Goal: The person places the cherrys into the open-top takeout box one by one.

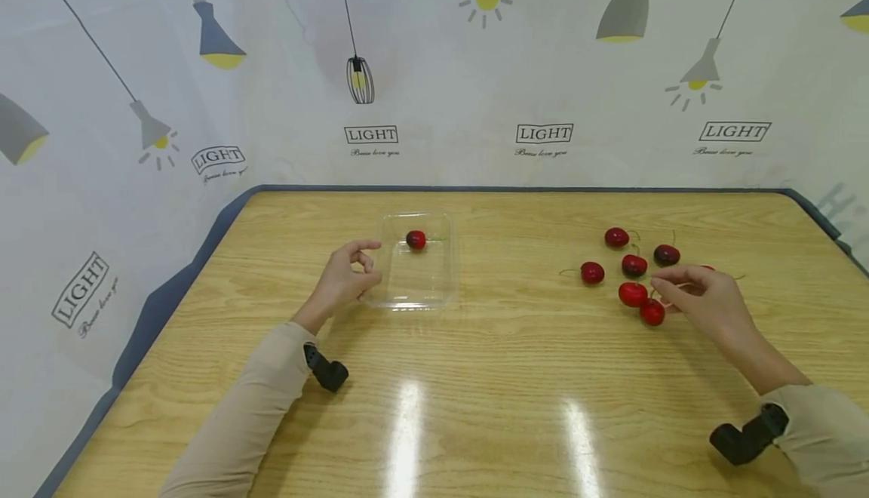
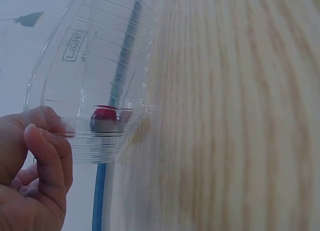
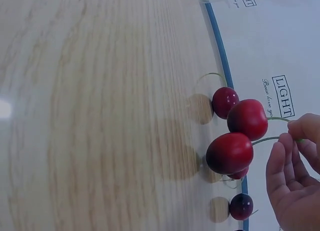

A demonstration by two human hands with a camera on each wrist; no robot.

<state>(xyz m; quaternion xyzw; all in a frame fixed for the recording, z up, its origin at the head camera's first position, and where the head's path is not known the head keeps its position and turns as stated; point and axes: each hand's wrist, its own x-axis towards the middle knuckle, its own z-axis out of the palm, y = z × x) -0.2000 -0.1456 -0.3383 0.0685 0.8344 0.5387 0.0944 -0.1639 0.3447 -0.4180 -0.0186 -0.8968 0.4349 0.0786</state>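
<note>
My left hand is at the left rim of a clear plastic container. In the left wrist view, thumb and finger pinch the container's wall. Inside it lies one red cherry, dark on one side. My right hand pinches thin green stems between thumb and fingertips. From these hang two red cherries, an upper cherry and a lower cherry in the right wrist view, side by side and above the table.
Several more cherries lie on the wooden table around my right hand, among them a dark cherry and a stemmed cherry. One cherry is mostly hidden behind the hand. A printed backdrop stands behind the table.
</note>
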